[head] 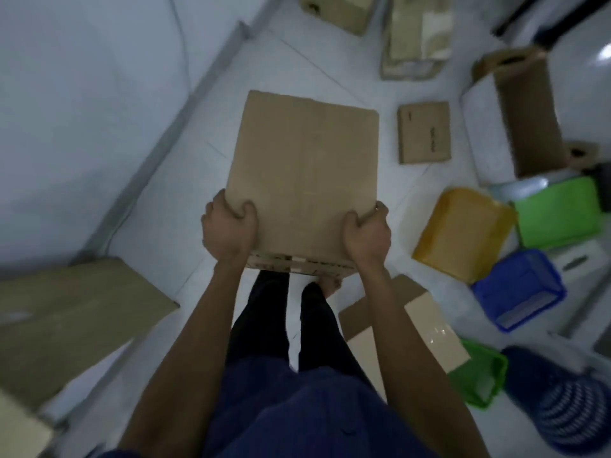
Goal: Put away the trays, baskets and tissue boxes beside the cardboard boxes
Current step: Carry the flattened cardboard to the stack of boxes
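Observation:
I hold a closed brown cardboard box [305,173] in front of me above the white floor. My left hand [229,231] grips its near left corner and my right hand [365,238] grips its near right corner. On the floor to the right lie a yellow tray [461,234], a green tray [558,211], a blue basket [519,287] and a white tissue box [577,261]. Another green basket [479,375] sits lower right, partly hidden by a cardboard box [420,328].
Cardboard boxes lie around: a large one at the left [62,322], a small flat one [425,132], a long open one [525,114], and two at the top [416,34]. A white wall [82,110] runs along the left. A dark blue round basket [562,395] sits bottom right.

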